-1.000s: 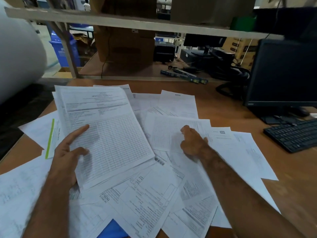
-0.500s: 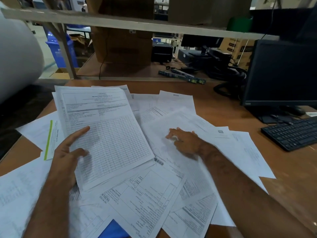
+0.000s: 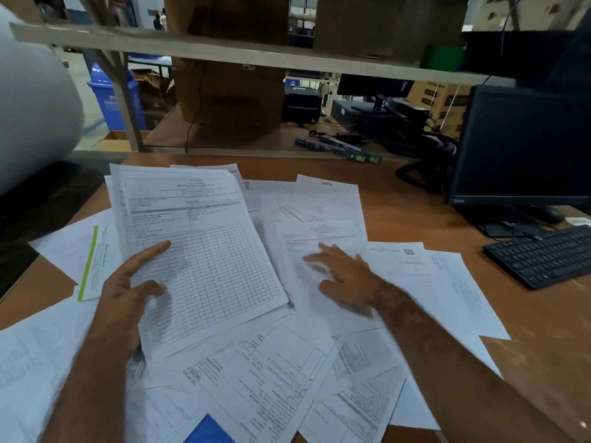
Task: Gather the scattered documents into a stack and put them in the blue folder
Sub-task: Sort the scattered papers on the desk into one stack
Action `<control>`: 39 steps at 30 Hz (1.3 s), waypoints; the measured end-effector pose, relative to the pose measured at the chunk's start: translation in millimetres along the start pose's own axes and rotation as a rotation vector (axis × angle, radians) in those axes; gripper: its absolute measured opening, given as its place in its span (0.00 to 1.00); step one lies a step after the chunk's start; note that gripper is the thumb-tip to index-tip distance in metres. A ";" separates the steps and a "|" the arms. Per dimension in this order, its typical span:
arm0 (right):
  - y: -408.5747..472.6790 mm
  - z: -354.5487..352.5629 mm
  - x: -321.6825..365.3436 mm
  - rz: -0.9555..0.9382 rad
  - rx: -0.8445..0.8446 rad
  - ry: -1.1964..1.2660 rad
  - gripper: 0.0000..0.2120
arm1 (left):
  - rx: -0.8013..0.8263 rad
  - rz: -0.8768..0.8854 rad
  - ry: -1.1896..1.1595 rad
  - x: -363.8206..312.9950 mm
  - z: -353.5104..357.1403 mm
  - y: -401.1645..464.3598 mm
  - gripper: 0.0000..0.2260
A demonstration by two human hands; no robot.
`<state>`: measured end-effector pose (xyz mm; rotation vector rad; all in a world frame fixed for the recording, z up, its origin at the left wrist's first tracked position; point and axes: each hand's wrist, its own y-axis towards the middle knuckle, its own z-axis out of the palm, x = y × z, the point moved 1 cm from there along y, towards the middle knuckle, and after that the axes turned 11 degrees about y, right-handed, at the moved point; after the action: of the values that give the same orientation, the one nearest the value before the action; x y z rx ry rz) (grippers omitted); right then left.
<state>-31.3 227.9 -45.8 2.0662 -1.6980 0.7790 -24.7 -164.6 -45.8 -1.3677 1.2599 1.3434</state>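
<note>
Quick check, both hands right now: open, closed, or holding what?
Left hand: holds the gridded invoice stack, thumb on top.
Right hand: open, fingers spread flat on a loose sheet.

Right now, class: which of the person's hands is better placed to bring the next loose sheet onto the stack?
Probably the right hand: it lies flat on a loose sheet beside the stack and could slide it across. The left hand is occupied holding the stack.

We read "TAX INVOICE" heading the gridded sheet (image 3: 198,251) at 10 o'clock. "TAX INVOICE" also on the lower sheet (image 3: 256,378) at 6; "moms" logo on the sheet (image 3: 399,260) at 3.
</note>
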 end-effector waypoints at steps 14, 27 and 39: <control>18.0 -47.7 -18.3 0.263 -0.390 0.139 0.16 | 0.106 0.073 0.011 3.1 8.5 0.5 0.30; -4.4 -132.2 78.8 -0.387 -0.686 0.963 0.16 | 0.149 0.124 0.017 2.8 12.1 2.2 0.30; 7.8 -34.5 75.9 -0.136 -0.319 0.932 0.28 | 0.185 0.101 0.027 -7.6 23.3 -4.5 0.34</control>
<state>-35.7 187.4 27.3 1.2543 -1.0459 1.0985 -23.7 -140.2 -40.9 -1.2105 1.4505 1.2450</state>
